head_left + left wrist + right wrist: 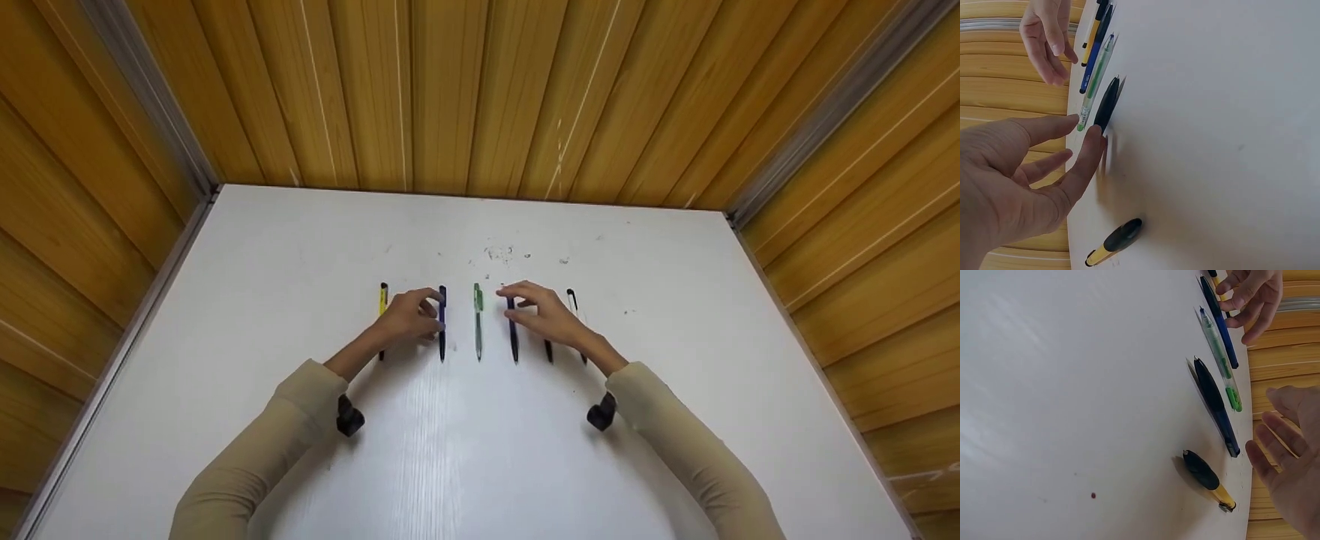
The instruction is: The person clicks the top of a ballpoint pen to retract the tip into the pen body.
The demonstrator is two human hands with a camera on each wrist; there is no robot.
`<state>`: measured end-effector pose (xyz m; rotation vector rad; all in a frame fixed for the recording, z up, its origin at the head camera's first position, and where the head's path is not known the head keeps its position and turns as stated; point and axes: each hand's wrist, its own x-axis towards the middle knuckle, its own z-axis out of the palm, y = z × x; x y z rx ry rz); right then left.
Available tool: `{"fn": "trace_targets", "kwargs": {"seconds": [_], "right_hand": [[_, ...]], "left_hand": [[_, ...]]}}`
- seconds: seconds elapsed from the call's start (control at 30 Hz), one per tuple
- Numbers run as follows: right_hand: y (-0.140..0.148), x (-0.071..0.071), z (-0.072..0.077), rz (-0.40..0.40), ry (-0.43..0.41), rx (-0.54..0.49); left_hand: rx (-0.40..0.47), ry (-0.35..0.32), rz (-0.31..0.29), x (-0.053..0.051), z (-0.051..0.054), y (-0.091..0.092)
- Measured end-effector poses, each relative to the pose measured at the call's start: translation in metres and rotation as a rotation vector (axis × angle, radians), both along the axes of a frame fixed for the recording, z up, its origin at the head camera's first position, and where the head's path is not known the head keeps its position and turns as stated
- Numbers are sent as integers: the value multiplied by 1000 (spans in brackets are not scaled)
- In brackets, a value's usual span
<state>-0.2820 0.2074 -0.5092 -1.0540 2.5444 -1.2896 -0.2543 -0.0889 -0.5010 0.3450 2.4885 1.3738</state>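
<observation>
Several pens lie in a row on the white table. My left hand (411, 315) (1022, 180) has its fingers spread at a blue pen (442, 341) (1107, 104); the thumb tip overlaps that pen in the left wrist view, and contact cannot be told. A green pen (478, 322) (1219, 354) lies between the hands. My right hand (547, 313) (1292, 450), fingers apart and holding nothing, is over another blue pen (514, 341) (1213, 399). Under its palm side is a pen with a black grip (548, 351) and yellow barrel, partly hidden in the head view.
A yellow pen (383, 300) (1117, 239) lies left of my left hand. A white pen with a black clip (573, 300) is at the right end, partly behind my right hand. Wood-patterned walls (442, 97) border the table (465, 465).
</observation>
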Motion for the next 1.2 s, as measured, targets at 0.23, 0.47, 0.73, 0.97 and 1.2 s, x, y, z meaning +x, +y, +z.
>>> {"fn": "trace_targets", "kwargs": {"seconds": [0.23, 0.47, 0.73, 0.97, 1.2], "right_hand": [[-1, 1, -2, -3, -13, 9], [-1, 0, -1, -7, -16, 3], [-1, 1, -4, -12, -36, -11], [-1, 1, -2, -9, -25, -12], [-1, -2, -1, -2, -8, -23]], "left_hand": [[-71, 41, 26, -4, -6, 14], [-101, 77, 32, -5, -9, 21], [-90, 123, 68, -4, -14, 21], [-177, 178, 126, -1, -13, 30], [-39, 77, 164, -1, -10, 27]]}}
